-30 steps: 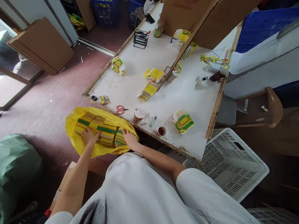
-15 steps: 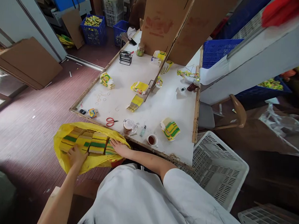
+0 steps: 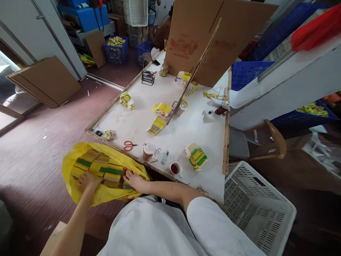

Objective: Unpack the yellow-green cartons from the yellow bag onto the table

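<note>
A yellow plastic bag (image 3: 71, 165) lies open in front of me, below the near edge of the white table (image 3: 187, 125). Inside it sit several stacks of yellow-and-green packets (image 3: 98, 166), side by side. My left hand (image 3: 86, 181) rests flat on the stacks at the bag's near left. My right hand (image 3: 133, 180) presses on the rightmost stack at the bag's right edge. Neither hand visibly grips anything.
On the table lie red scissors (image 3: 128, 145), a glass jar (image 3: 147, 152), a cup of dark liquid (image 3: 175, 168), more packet stacks (image 3: 196, 157) and rubber bands. Tall cardboard (image 3: 196, 35) stands at the far end. A white crate (image 3: 257, 209) and a wooden chair (image 3: 256, 142) are at right.
The view has tilted up and shifted, showing more of the room's far end. Both hands stayed on the stacks in the bag, shifting slightly toward me.
</note>
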Tool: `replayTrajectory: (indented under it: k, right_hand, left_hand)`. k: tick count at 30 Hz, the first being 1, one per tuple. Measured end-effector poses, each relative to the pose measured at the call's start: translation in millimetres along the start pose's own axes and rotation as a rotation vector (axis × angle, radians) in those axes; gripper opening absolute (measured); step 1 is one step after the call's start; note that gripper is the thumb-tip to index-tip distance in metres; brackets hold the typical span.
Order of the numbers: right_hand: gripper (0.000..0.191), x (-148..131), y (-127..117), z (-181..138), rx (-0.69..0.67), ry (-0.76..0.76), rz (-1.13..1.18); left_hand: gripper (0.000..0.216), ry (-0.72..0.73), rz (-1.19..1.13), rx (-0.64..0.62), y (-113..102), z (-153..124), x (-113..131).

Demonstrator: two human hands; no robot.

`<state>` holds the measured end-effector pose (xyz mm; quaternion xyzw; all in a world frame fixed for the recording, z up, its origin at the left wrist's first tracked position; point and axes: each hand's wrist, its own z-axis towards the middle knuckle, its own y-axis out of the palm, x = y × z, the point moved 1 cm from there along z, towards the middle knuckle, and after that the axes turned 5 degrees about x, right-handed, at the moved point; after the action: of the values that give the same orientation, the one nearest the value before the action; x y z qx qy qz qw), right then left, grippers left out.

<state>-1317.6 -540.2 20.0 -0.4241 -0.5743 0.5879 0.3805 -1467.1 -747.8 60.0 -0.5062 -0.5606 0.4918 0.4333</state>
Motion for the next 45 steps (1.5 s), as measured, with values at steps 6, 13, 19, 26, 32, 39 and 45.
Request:
replayTrajectory:
  k: [6, 13, 19, 26, 32, 39, 45]
  right_hand:
    - [0.045, 11, 6, 3, -0.023, -0.120, 0.060]
    - [0.048, 21, -11, 9, -0.069, -0.227, -0.119]
    - [0.071, 20, -19, 13, -0.134, -0.285, -0.120]
    - [0.093, 13, -52, 10, -0.030, -0.244, -0.067]
    - [0.088, 16, -56, 5, 0.047, -0.255, 0.001]
    - [0.065, 8, -23, -10, 0.002, -0.090, -0.080]
    - [0.036, -12, -70, -27, -0.069, -0.073, 0.298]
  left_hand:
    - [0.095, -0.012, -0.017, 0.066, 9, -6, -4]
    - [0.111, -0.049, -0.094, -0.014, 18, 11, -7]
    - [0.114, -0.011, -0.102, -0.079, 16, 13, -11]
    - [0.117, 0.017, -0.099, -0.004, 27, 10, -15]
    - [0.113, 0.013, -0.086, -0.008, 17, 2, -11]
    - [0.103, 0.013, -0.078, -0.023, 9, -5, -3]
    - [0.105, 0.016, -0.131, -0.034, 8, -12, -4]
